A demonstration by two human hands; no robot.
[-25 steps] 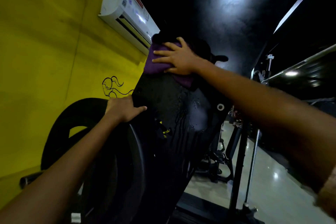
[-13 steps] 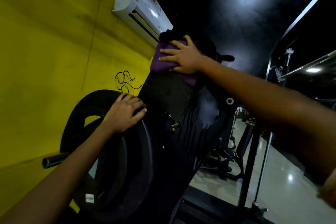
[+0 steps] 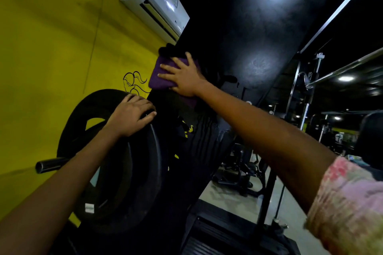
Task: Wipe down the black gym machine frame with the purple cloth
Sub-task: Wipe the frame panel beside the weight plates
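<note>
Where the frame begins at far left, a flat yellow painted wall [image 3: 51,58] fills the view, with a black line drawing of a ponytailed head [image 3: 132,83] near centre-left. At lower left a short dark metal bar end [image 3: 48,166] juts toward the camera, beside the wall. Just right of it stands a large round black rubber weight plate [image 3: 116,172], on edge, a small white label low on its face. The left hand [image 3: 131,117] rests on the plate's upper rim, fingers loosely curled over the edge and thumb stretched toward the frame; whether it truly grips, cannot tell. Top centre-left: a white wall-mounted air conditioner unit [image 3: 155,0], tilted in the view.

Centre: the tall black gym machine frame [image 3: 194,147] rises slanted, with small yellow markings and a wet-looking sheen on its face. The folded purple cloth [image 3: 160,76] lies against the frame's upper left edge, centre of the picture, just under a dark knob. The right hand [image 3: 183,79] presses flat on it, fingers straight and spread, clasping nothing. Above, a broad black panel [image 3: 259,27] catches pale light.

Right: chrome poles and dark machines on a pale glossy floor [image 3: 290,209]. Lower right corner, a pink floral fabric sleeve [image 3: 348,209] on the right arm.
</note>
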